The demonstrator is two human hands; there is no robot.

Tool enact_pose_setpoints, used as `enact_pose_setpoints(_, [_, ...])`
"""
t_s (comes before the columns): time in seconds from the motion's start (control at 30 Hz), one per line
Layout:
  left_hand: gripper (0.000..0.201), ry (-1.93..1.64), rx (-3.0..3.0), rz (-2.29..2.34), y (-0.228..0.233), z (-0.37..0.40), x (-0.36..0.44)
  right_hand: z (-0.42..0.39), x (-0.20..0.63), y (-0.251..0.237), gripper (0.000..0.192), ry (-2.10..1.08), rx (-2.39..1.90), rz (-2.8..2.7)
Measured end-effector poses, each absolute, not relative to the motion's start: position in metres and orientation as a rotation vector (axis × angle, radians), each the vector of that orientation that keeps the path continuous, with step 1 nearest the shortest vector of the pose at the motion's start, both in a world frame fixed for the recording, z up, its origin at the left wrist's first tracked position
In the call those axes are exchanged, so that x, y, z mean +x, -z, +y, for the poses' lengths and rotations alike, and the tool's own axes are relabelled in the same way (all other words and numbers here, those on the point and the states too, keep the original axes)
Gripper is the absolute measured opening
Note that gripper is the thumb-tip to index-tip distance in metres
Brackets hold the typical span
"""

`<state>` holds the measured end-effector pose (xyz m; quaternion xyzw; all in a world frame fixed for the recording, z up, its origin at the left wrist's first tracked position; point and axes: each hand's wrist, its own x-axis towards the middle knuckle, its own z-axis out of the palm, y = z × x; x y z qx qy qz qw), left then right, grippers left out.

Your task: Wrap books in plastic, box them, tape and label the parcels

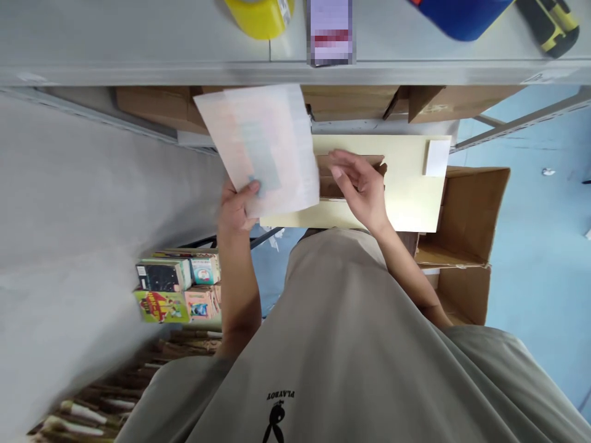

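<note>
My left hand [237, 206] grips the lower left edge of a pale printed paper [277, 147], thumb on top and the other fingers underneath. Faint pink and teal print shows on the paper, slightly blurred; whether it is one sheet or a thin booklet I cannot tell. To its right, my right hand [362, 184] is open and holds nothing, with thumb and fingers apart and fingertips close to the paper's right edge. Beneath that hand lies a brown cardboard piece [330, 181] on a cream-coloured board [410, 197], partly hidden by the paper and the hand.
Above runs a grey shelf [161, 43] holding yellow tape [261, 18], a blue roll [462, 15] and a box cutter [551, 27]. Cardboard boxes [351, 101] sit under it. A small white pad [436, 158] lies on the board. Open cartons [475, 215] stand right; stacked books [161, 277] lower left.
</note>
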<state>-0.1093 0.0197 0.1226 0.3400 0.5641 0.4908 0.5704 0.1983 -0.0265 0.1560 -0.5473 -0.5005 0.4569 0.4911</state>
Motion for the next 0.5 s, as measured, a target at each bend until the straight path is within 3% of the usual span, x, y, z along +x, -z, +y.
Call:
enact_pose_setpoints(0.17, [0.067,-0.993,0.928,1.335,-0.129,0.006,-0.052,-0.032,0.210,-0.189,0.050,-0.886,-1.393,-1.210])
enact_pose_setpoints(0.5, [0.063,-0.717,1.059,1.327,-0.109,-0.014,0.012,-0.040,0.248,-0.141,0.064,-1.217,-1.375,-1.021])
